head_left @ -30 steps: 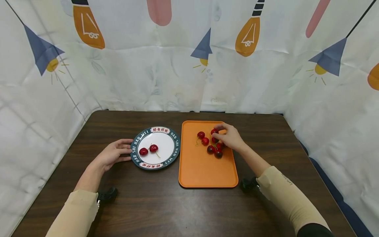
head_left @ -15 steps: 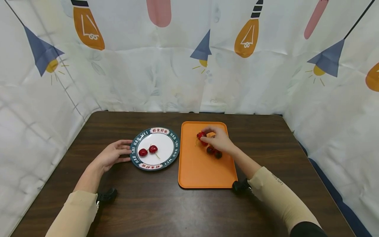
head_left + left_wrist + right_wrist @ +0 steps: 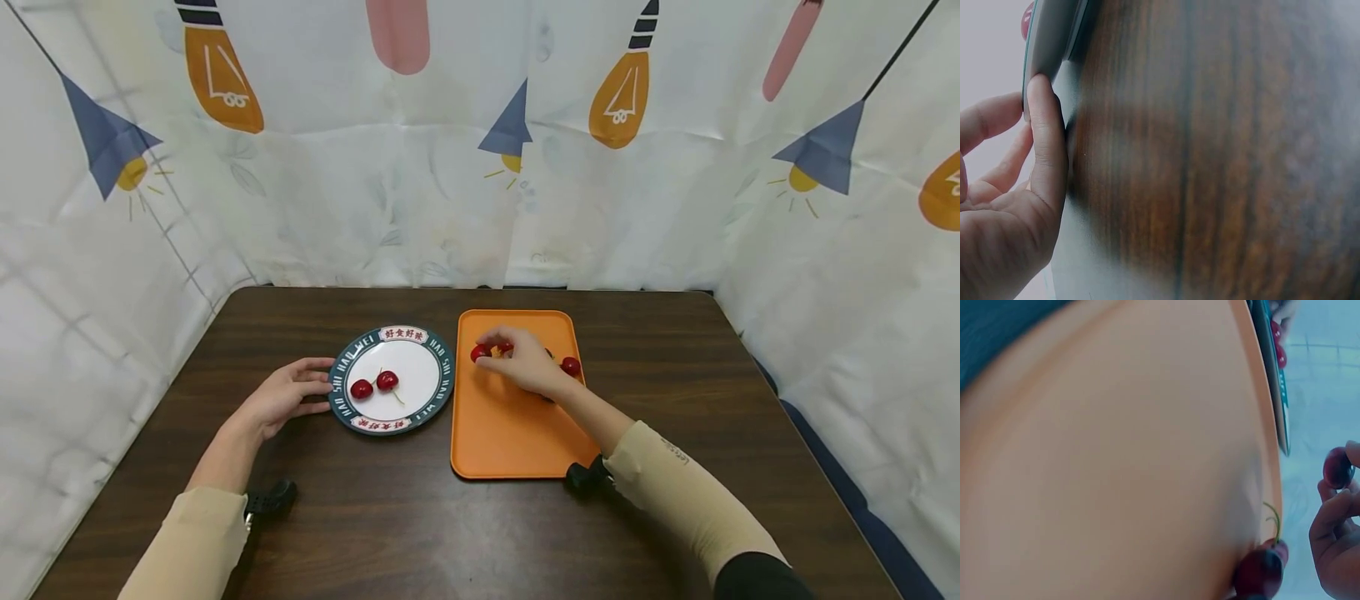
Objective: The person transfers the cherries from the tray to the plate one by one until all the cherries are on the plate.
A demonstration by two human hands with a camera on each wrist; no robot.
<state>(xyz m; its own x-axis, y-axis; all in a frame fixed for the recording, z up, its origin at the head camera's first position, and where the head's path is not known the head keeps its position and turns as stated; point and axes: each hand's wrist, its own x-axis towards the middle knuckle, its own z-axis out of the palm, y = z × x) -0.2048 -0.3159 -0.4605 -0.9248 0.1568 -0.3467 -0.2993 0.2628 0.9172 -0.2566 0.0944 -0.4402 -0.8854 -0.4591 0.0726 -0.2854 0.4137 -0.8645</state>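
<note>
My right hand (image 3: pixel 525 364) pinches a dark red cherry (image 3: pixel 1337 467) between thumb and fingertips, above the left part of the orange tray (image 3: pixel 510 442). More cherries lie on the tray, largely hidden under that hand; one red cherry (image 3: pixel 571 367) shows to its right. In the right wrist view a cherry with a green stem (image 3: pixel 1259 573) is close below. My left hand (image 3: pixel 281 393) holds the near-left rim of a white plate (image 3: pixel 412 392) with a dark green patterned border, thumb (image 3: pixel 1044 112) against its underside. Two cherries (image 3: pixel 387 381) rest on the plate, one with a stem.
Tray and plate stand side by side on a dark wood-grain table (image 3: pixel 360 517), the plate on the left. Behind and around the table hangs a white printed curtain (image 3: pixel 420 192). Both wrists carry black straps with a device (image 3: pixel 273 497).
My right hand has moved left across the tray, from the cherry cluster to the tray's left part, and now carries a cherry. The left hand stays at the plate rim.
</note>
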